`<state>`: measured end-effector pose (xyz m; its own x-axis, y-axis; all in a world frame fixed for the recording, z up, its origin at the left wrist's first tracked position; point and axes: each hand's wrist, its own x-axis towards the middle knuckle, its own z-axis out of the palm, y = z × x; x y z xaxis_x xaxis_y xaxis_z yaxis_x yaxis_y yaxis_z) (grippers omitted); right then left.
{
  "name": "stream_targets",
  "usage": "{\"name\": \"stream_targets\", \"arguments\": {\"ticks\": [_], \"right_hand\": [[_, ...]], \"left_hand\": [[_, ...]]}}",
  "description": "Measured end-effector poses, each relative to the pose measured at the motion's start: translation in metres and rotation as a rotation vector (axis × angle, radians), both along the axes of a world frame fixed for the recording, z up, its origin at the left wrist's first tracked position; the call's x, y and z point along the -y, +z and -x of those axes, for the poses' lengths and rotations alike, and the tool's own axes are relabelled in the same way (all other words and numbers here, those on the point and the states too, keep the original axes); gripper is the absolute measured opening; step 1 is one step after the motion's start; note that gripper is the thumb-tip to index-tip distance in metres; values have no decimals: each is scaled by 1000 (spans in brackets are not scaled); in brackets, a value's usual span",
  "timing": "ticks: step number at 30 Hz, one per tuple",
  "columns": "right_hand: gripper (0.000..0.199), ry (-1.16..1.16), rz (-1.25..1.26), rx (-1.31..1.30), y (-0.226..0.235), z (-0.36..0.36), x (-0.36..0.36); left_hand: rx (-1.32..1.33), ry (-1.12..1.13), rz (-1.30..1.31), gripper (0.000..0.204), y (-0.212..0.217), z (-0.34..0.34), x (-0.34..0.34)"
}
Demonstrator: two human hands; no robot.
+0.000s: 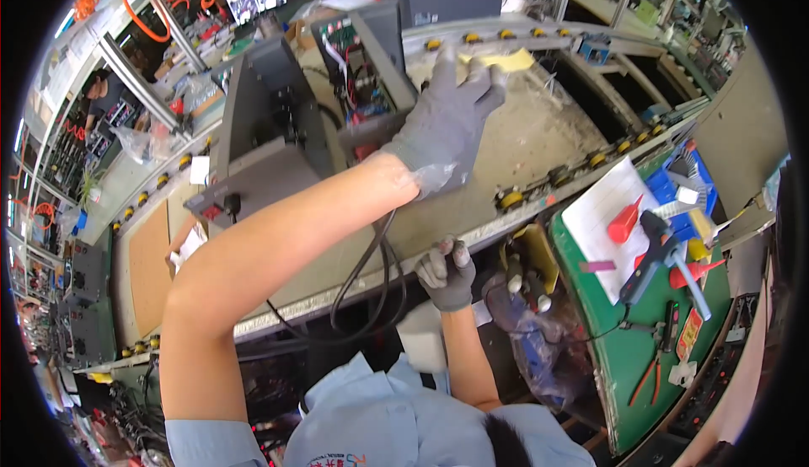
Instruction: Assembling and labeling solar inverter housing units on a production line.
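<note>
My left hand (447,117), in a grey glove, reaches across the conveyor with its fingers stretched out and slightly spread. Just beyond its fingertips lies a yellow sheet (510,61). Left of the hand stands an opened dark grey casing (358,67) with wires and circuit boards exposed. A second dark casing (261,121) sits farther left, with a front panel and black plug at its lower edge. Near the conveyor's front edge, my gloved right hand (447,277) has its fingers curled in, with nothing visible in them. Black cables (385,265) loop down left of it.
On the right, a green table (594,332) carries a glue gun (653,252), a red bottle (624,222), pliers (649,378) and a blue bin (695,172). A plastic bag (539,353) hangs beside it. Yellow rollers (511,199) line the conveyor's edge. Cardboard (149,269) lies at left.
</note>
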<state>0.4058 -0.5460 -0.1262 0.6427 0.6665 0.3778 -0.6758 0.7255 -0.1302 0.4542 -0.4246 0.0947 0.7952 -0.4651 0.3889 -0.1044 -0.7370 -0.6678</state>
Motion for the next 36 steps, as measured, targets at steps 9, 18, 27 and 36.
{"name": "stream_targets", "arguments": {"ticks": [9,18,27,36], "right_hand": [[31,205,-176,-89,-83,14,-6],[38,203,78,-4,-68,-2,32],[43,226,934,1102,76,2,123],[82,-491,830,1564,153,28,62]], "left_hand": [[-831,260,996,29,-123,220,71],[-594,-25,1097,38,-206,202,61],[-1013,-161,2103,40,-43,143,2],[-1317,-538,2507,52,21,111,-6]]}}
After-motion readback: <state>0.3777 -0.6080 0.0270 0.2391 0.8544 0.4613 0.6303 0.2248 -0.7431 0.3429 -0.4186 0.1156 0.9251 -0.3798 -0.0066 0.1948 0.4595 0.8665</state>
